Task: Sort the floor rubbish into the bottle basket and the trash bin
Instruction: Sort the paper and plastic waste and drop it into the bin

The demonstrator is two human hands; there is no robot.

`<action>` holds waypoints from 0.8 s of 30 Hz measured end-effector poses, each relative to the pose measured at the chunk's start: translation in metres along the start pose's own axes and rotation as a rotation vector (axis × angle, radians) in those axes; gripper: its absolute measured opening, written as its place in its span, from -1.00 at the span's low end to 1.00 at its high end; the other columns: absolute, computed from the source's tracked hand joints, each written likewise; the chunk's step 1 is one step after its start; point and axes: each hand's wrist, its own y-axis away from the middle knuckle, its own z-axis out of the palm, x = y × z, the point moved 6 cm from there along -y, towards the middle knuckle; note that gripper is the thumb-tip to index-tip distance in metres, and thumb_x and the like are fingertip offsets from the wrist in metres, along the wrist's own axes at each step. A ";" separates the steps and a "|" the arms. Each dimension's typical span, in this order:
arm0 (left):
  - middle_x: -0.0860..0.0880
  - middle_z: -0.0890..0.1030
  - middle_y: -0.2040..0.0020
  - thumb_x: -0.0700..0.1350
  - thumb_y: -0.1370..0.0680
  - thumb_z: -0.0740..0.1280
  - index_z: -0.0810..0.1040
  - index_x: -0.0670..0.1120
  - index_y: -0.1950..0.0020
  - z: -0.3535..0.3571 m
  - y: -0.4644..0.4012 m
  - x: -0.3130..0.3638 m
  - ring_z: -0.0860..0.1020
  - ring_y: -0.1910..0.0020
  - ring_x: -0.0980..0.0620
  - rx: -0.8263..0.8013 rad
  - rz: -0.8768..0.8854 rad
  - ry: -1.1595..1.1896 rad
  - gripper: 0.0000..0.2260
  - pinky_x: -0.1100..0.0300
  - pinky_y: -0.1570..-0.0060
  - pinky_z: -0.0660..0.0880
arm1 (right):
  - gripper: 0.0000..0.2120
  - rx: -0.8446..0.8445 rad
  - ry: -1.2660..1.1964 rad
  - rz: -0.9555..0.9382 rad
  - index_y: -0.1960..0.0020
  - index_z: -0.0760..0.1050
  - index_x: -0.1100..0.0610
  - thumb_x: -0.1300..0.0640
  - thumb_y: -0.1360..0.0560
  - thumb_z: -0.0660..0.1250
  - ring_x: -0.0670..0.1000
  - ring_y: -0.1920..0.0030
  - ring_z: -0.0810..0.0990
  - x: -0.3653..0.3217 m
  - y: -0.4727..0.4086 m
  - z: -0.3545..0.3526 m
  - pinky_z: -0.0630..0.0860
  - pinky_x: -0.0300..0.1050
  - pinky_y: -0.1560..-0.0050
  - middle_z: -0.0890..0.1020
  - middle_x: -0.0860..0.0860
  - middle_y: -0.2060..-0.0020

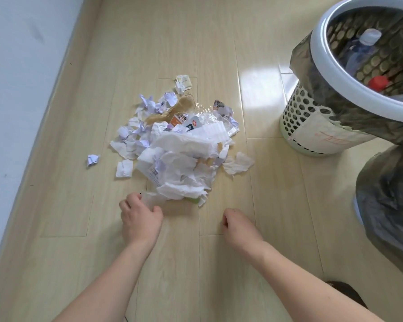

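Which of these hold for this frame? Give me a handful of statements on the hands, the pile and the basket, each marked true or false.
1. The left hand touches a clear plastic piece at the near edge of the rubbish pile. True.
2. The right hand holds a bottle. False: it holds nothing and its fingers are loosely curled above the floor.
3. The perforated basket already holds bottles, one with a red cap. True.
4. The pile lies inside the basket. False: it lies on the wooden floor, left of the basket.
5. A small crumpled paper ball lies apart from the pile, on its left. True.
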 end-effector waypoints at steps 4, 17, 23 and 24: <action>-0.17 0.35 -0.31 -0.11 -0.48 0.34 0.39 -0.07 -0.37 0.015 -0.020 -0.007 0.43 -0.22 -0.26 -0.152 0.025 -0.145 -0.55 -0.02 -0.21 0.38 | -0.93 0.000 -0.105 -0.021 0.14 0.39 0.09 0.24 -0.45 0.19 0.09 0.11 0.49 -0.008 0.003 0.000 0.42 -0.05 0.15 0.53 0.04 0.16; -0.16 0.59 0.20 -0.25 -0.61 0.22 0.52 -0.23 0.07 -0.001 0.069 0.073 0.58 0.30 -0.05 -0.744 0.087 0.163 -0.87 0.07 0.35 0.56 | -0.90 -0.028 0.039 -0.152 0.08 0.48 0.03 0.20 -0.51 0.23 0.00 0.13 0.52 -0.037 0.057 -0.168 0.47 -0.16 0.14 0.53 -0.08 0.15; -0.19 0.53 0.09 -0.30 -0.60 0.24 0.47 -0.20 0.01 -0.023 0.151 0.247 0.63 0.30 -0.06 -0.828 0.219 0.513 -0.96 0.11 0.43 0.56 | -0.94 0.430 -0.189 0.046 0.08 0.56 0.01 0.16 -0.50 0.36 -0.08 0.15 0.56 0.052 0.143 -0.333 0.44 -0.19 0.12 0.60 -0.09 0.17; -0.18 0.52 0.08 -0.29 -0.60 0.25 0.47 -0.18 0.02 -0.023 0.163 0.273 0.63 0.29 -0.06 -0.834 0.246 0.556 -0.96 0.10 0.41 0.58 | -0.95 0.507 -0.234 0.091 0.09 0.56 0.01 0.15 -0.49 0.36 -0.07 0.16 0.57 0.073 0.157 -0.348 0.45 -0.18 0.15 0.60 -0.08 0.19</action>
